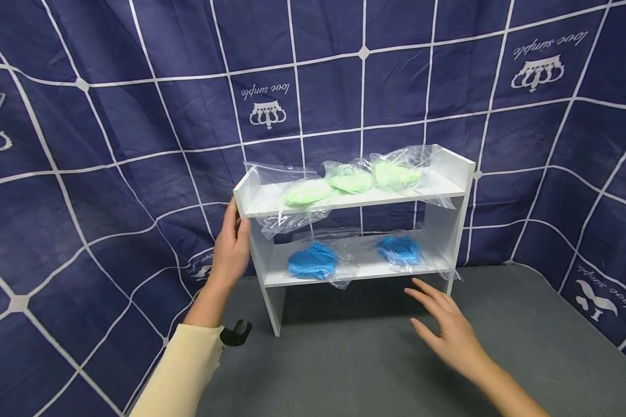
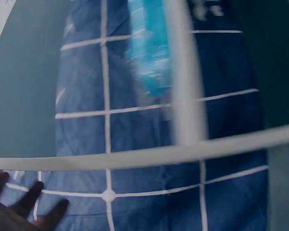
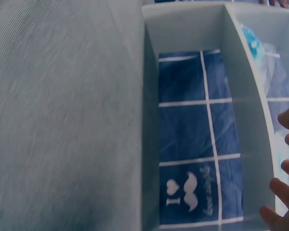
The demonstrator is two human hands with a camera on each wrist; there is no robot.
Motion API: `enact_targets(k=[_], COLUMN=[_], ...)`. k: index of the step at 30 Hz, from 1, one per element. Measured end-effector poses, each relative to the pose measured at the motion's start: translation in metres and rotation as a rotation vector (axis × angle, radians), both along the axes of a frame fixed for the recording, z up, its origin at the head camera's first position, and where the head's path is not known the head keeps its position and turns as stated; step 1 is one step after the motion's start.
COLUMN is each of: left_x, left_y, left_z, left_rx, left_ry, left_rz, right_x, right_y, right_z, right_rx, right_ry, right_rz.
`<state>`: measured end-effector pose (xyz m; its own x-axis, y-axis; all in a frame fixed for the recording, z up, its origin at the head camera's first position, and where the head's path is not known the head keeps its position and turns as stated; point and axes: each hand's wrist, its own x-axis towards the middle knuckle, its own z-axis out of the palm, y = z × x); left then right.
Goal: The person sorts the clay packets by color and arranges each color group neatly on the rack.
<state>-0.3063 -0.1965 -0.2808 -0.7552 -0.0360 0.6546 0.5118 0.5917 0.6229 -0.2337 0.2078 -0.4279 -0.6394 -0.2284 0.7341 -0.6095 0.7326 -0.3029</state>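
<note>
A white two-tier shelf (image 1: 360,198) stands against the curtain. On its top board lie three clear plastic bags with light green contents: a left bag (image 1: 306,192), a middle bag (image 1: 352,179) and a right bag (image 1: 395,174). The lower board carries two clear bags with blue contents, one at left (image 1: 313,260) and one at right (image 1: 399,250). My left hand (image 1: 232,249) is at the shelf's left side panel, fingers along its outer side, fingertips partly hidden. In front of the lower board's right part, my right hand (image 1: 447,325) hovers empty with fingers spread.
A dark blue curtain (image 1: 328,98) with white grid lines surrounds the shelf at the back and both sides. The shelf stands on a grey surface (image 1: 344,370). Ends of the plastic bags hang over the front edges of both boards.
</note>
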Motion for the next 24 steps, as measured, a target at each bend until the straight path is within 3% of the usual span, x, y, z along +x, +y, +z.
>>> enact_targets(k=[5, 10, 18, 24], left_x=[0.034, 0.056, 0.085, 0.094], left_y=[-0.010, -0.014, -0.013, -0.007], left_z=[-0.042, -0.083, -0.133, -0.159], left_rx=[-0.256, -0.460, -0.647, -0.717], left_ry=[-0.155, -0.265, -0.411, -0.459], left_rz=[0.132, 0.179, 0.218, 0.190], right_x=[0.001, 0.002, 0.001, 0.001], right_y=[0.015, 0.030, 0.047, 0.053], right_z=[-0.004, -0.010, -0.022, -0.034], right_rx=[0.079, 0.151, 0.270, 0.390], right_ry=[-0.042, -0.112, -0.234, -0.183], right_rz=[-0.063, -0.147, -0.239, -0.284])
